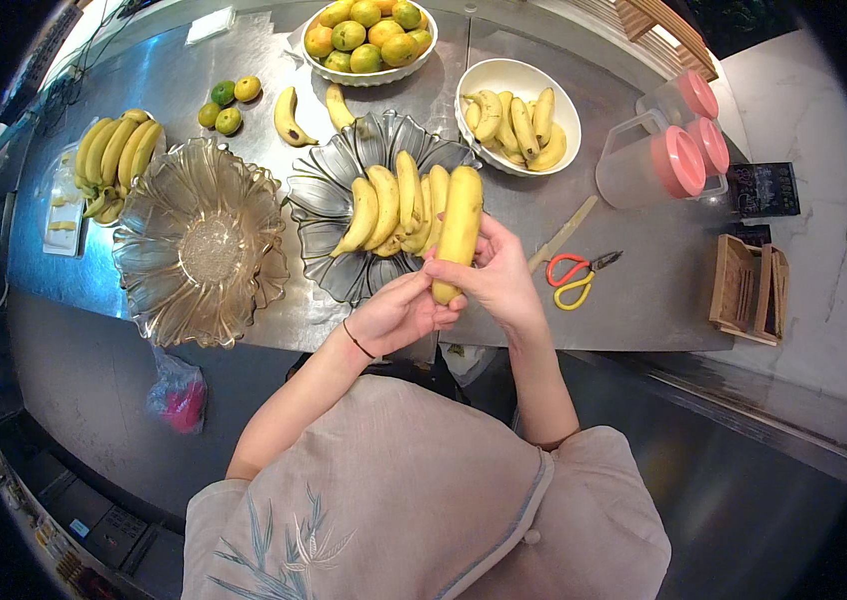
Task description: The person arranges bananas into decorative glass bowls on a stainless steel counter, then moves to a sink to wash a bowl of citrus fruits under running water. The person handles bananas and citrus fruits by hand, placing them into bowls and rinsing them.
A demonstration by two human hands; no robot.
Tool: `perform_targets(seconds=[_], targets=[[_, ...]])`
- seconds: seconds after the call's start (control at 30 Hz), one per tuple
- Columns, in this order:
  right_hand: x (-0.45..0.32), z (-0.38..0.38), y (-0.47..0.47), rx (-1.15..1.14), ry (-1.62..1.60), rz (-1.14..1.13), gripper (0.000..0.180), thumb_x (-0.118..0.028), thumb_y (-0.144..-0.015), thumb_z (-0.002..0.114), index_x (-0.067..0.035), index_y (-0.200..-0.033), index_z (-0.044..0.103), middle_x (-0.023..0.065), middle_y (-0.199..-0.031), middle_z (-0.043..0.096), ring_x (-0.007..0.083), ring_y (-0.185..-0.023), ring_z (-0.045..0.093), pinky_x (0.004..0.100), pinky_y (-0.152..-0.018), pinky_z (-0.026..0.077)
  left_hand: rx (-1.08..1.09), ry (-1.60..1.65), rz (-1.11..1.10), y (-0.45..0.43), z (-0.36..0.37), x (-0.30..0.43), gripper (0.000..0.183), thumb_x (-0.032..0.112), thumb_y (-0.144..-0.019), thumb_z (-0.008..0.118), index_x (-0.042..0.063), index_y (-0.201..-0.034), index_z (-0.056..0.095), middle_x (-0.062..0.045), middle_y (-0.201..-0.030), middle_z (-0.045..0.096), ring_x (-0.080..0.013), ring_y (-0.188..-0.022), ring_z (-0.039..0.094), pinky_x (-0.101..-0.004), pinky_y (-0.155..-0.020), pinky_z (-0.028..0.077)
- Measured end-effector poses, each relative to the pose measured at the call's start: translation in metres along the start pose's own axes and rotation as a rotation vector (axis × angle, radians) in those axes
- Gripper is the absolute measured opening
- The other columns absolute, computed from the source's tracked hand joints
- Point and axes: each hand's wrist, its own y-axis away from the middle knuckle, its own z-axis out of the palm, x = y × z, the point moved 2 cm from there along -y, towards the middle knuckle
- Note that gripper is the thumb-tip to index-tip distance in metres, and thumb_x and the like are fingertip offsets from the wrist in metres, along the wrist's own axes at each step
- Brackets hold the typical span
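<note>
A yellow banana point(459, 217) is held upright between my two hands, over the near right rim of a grey glass petal-shaped bowl point(318, 259). My right hand point(502, 274) wraps it from the right, thumb across its front. From the left, my left hand point(412, 307) touches the lower end with its fingertips, and its other fingers curl beneath. Several bananas point(386, 206) lie side by side in the grey bowl, partly hidden behind the held one. An amber glass bowl of the same petal shape point(213, 251) stands to the left, with nothing in it.
White bowls hold tangerines point(367, 37) and loose bananas point(517, 124) at the back. A banana bunch point(116, 157) sits far left. Right of my hands lie a knife point(564, 232) and red-and-yellow-handled scissors point(577, 277). Pink-lidded pitchers point(648, 165) and a wooden holder point(746, 289) stand farther right.
</note>
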Motion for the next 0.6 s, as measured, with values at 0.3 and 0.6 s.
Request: perform_targets(seconds=[0.3,0.6], targets=[[0.015,0.0,-0.008,-0.057,-0.236,0.112,0.032,-0.015,-0.089,0.062,0.001,-0.115,0.052,0.007,-0.094,0.065,0.0124,-0.085,0.062,0.0249,-0.077,0.05,-0.07,0.194,-0.011,0.005,0.013,0.006,0.044,0.047,-0.1,0.027,0.01,-0.114,0.046,0.0,-0.082,0.045,-0.0085,-0.065,0.037,-0.0233,-0.067,0.035],[0.03,-0.008,-0.007,0.105,-0.387,0.092,0.026,-0.018,-0.087,0.066,-0.002,-0.105,0.056,0.004,-0.092,0.064,0.0077,-0.081,0.058,0.0197,-0.07,0.044,-0.266,0.117,0.017,0.0,0.023,0.005,0.06,0.062,-0.094,0.019,0.008,-0.093,0.046,0.004,-0.063,0.034,-0.0081,-0.057,0.032,-0.0223,-0.06,0.03]])
